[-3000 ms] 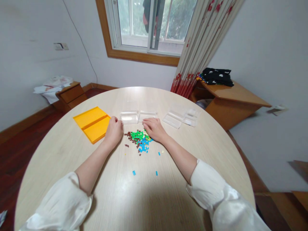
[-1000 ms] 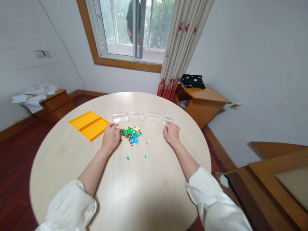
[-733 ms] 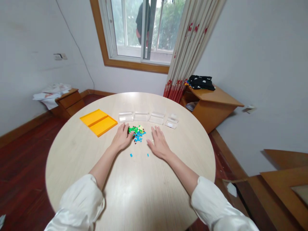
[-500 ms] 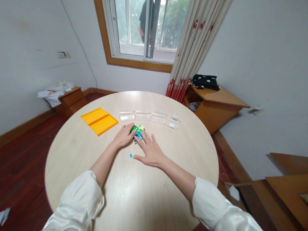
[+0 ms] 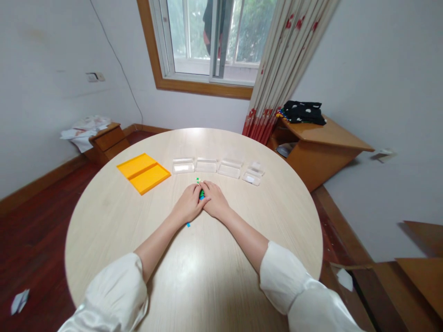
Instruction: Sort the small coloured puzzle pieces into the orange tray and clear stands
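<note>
My left hand (image 5: 188, 203) and my right hand (image 5: 215, 199) meet around a pile of small coloured pieces (image 5: 202, 194) on the table. Both are closed in a cupped shape, fingertips together at the far side and thumbs at the near side. Between them green and blue pieces show; the rest of the pile is hidden under my palms. A few green and yellow pieces (image 5: 198, 179) lie just beyond my fingertips. One loose blue piece (image 5: 188, 225) rests by my left wrist.
An orange tray lying open (image 5: 144, 173) is at the left of the round table (image 5: 194, 286). Several clear plastic boxes (image 5: 206, 165) stand in a row behind my hands. Past the table's right edge is a wooden cabinet (image 5: 311, 152) with dark cloth on top.
My hands have come together, my right hand moving left and its spread fingers curling in. The pile, spread out before, is squeezed between them. The view has shifted slightly.
</note>
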The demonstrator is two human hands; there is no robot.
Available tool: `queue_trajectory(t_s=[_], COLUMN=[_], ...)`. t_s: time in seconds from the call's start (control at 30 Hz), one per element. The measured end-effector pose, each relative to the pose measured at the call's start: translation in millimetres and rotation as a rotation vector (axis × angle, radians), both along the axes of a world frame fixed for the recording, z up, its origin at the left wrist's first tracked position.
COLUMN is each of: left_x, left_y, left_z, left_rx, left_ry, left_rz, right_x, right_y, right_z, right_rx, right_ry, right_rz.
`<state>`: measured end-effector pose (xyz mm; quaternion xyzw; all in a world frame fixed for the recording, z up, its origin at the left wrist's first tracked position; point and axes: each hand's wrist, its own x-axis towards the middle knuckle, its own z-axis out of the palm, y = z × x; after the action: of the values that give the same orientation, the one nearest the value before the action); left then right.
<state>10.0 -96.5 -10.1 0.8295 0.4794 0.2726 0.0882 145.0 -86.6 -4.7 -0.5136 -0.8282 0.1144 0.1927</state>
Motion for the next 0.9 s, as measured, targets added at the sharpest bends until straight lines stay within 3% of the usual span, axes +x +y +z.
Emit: queue_trajectory(t_s=[0.2,0.4,0.6,0.9], left_x=[16,31,31,22], left_y=[4,20,25,24], left_z=[-1.6,1.7,7.1,11.6], left_rx=[0.051,0.003,-0.012,0.052], left_ry=[0.059,-0.05,-0.252,-0.661], left_rz=[0.173,0.359,0.366,0.386], right_x=[-7,-13,-13,-11], right_y=[2,10,12,10], right_z=[0.2,2.7,6.4,6.7], right_rx=[0.072,0.075,0.057,0.162], right_ry=[-0.046,-0.108,-0.094,-0.034], right_rz=[-0.073,-0.086,-0.074,-0.025])
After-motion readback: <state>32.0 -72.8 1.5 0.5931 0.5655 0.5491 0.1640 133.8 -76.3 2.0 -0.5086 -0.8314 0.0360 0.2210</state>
